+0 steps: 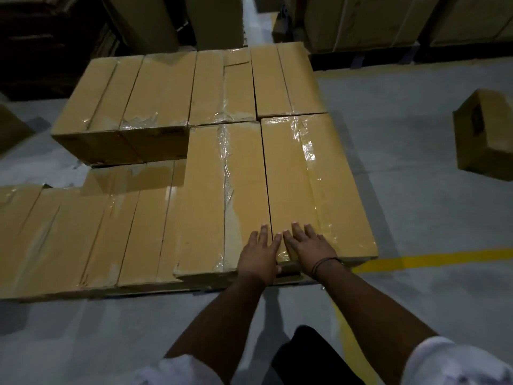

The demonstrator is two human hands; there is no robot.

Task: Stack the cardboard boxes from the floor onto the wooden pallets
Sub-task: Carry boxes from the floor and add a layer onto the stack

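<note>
Fingers (296, 232) on both hands lie straight and slightly apart, pressed flat and clamped on nothing. The left hand (259, 255) rests on the near end of the left top box (219, 195), by the seam, and the right hand (311, 247) on the right top box (319, 184). The two boxes touch side by side. Both forearms reach forward. A lower layer (83, 234) lies to the left. On the right are open grey floor (416, 207), a yellow line (444, 258), and a loose box (485, 134) well apart.
</note>
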